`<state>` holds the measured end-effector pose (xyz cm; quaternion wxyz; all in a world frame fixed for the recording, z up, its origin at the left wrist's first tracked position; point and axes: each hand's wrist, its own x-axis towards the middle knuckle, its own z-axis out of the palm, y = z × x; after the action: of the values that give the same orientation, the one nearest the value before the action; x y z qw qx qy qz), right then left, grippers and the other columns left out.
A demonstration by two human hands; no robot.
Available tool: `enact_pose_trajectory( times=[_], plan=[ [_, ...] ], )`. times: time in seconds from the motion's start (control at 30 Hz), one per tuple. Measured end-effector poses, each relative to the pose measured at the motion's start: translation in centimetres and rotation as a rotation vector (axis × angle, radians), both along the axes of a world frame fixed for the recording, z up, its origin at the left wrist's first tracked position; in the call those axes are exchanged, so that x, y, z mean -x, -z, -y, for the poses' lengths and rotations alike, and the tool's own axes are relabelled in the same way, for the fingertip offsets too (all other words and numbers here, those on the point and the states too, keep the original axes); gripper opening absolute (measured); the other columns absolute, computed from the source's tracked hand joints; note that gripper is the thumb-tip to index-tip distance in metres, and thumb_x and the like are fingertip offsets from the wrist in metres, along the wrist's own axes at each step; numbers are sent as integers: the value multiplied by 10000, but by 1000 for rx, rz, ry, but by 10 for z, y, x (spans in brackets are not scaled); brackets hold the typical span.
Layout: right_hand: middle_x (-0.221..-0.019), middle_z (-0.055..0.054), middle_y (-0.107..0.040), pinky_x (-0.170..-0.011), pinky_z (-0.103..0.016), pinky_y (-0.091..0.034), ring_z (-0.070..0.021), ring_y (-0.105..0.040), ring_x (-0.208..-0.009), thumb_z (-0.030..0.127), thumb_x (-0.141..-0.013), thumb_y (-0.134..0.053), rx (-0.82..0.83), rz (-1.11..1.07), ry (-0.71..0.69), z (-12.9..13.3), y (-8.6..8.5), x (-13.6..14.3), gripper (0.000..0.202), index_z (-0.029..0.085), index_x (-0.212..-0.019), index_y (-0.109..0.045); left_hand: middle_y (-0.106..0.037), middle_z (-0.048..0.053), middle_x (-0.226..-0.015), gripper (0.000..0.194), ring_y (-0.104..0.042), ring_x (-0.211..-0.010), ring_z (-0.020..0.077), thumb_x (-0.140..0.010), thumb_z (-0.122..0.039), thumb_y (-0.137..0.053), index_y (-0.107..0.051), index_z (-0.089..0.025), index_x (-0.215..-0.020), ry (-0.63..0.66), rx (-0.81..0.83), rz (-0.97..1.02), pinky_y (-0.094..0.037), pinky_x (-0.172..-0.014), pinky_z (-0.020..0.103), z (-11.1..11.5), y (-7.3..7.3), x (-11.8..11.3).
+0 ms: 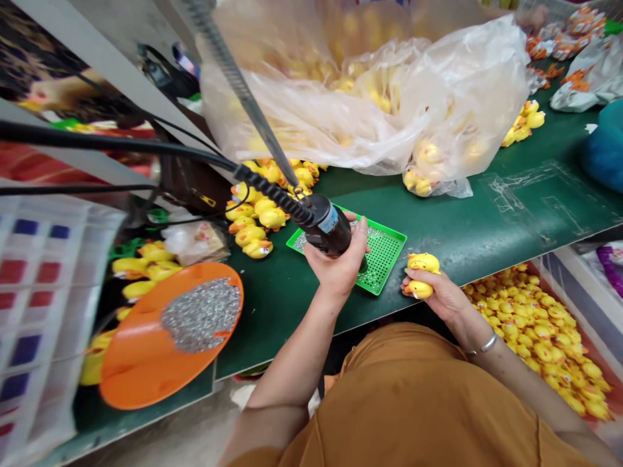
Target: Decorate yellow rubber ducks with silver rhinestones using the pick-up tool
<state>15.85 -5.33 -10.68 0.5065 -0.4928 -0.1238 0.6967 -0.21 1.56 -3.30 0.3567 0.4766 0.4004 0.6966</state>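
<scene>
My left hand (341,263) is wrapped round a black electric screwdriver (328,224), which hangs from a coiled spring (243,84) and a black cable. Its lower end is over a green perforated tray (384,259) with small screws at its far left part. To the right of the tray, my right hand (438,292) closes on a yellow toy duck (423,262); a second yellow duck shape shows just below it in the same grip. Whether these are two ducks or joined parts, I cannot tell. The tool and the ducks are apart.
An orange dish (141,363) of small metal screws stands left. Several yellow ducks (253,220) lie behind the tray, near a large clear plastic bag (374,117) of ducks. A bin full of ducks (545,331) is at lower right. A blue container (606,146) stands far right.
</scene>
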Motion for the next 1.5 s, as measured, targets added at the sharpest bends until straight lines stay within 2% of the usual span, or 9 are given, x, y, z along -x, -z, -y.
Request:
enact_pose_trajectory(
  times=[0.1, 0.37, 0.47, 0.57, 0.8, 1.03, 1.2, 1.33, 1.5],
  plan=[
    [-660, -45, -730, -583, -258, -587, -152, -674, -594, 318, -530, -970, 5, -29, 47, 2, -1, 2, 456, 145, -856, -702, -586, -66, -497, 150, -562, -389, 101, -758, -241, -798, -666, -187, -805, 63, -12, 34, -465, -416, 236, 1, -8, 2],
    [-648, -30, -711, -572, -253, -594, -157, -683, -590, 252, -530, -978, -2, -104, 226, 9, -1, 10, 492, 151, -910, -681, -555, -86, -503, 244, -556, -407, 93, -797, -340, -838, -644, -212, -874, 324, -57, 255, -487, -452, 239, 19, -49, -4],
    [-655, -20, -710, -586, -255, -602, -147, -681, -588, 214, -579, -946, -11, -144, 250, 12, 2, 7, 388, 165, -841, -664, -527, -98, -482, 281, -535, -382, 86, -798, -372, -836, -621, -210, -878, 447, -68, 311, -460, -423, 219, 30, -53, -10],
    [-656, -5, -707, -590, -242, -603, -134, -680, -587, 173, -644, -895, 5, -191, 233, 15, 1, 1, 280, 172, -779, -650, -538, -92, -491, 266, -566, -404, 92, -815, -358, -826, -621, -209, -898, 535, -59, 340, -482, -441, 215, 39, -49, -18],
    [-694, -18, -721, -566, -251, -603, -133, -674, -581, 109, -699, -831, 72, -220, 201, 15, -4, -13, 225, 156, -823, -649, -515, -91, -482, 293, -512, -382, 84, -787, -379, -846, -626, -214, -887, 502, -49, 390, -439, -421, 212, 47, -43, -38],
    [-702, -12, -717, -578, -270, -615, -132, -670, -577, 110, -715, -829, 99, -265, 188, 14, 1, -13, 240, 161, -848, -637, -537, -83, -490, 273, -541, -394, 94, -805, -377, -831, -630, -212, -889, 494, -64, 338, -464, -433, 224, 45, -39, -44],
    [-696, 10, -707, -590, -293, -627, -130, -656, -587, 112, -662, -853, 72, -237, 179, 9, -6, -12, 289, 171, -857, -648, -549, -76, -506, 248, -565, -412, 104, -827, -374, -813, -637, -217, -906, 477, -91, 285, -489, -456, 246, 42, -37, -47],
    [-732, 9, -726, -618, -291, -625, -137, -668, -617, 144, -601, -881, -3, -167, 174, 1, -12, -11, 328, 187, -849, -670, -552, -59, -537, 272, -538, -423, 111, -795, -429, -826, -652, -239, -881, 424, -7, 225, -504, -481, 292, 40, -38, -54],
    [-662, 18, -710, -511, -223, -548, -142, -662, -589, 150, -519, -884, -62, -98, 208, -8, -12, -10, 337, 192, -774, -668, -495, -73, -497, 336, -512, -413, 105, -745, -495, -830, -654, -212, -790, 405, 44, 188, -495, -472, 282, 33, -36, -65]
  ],
)
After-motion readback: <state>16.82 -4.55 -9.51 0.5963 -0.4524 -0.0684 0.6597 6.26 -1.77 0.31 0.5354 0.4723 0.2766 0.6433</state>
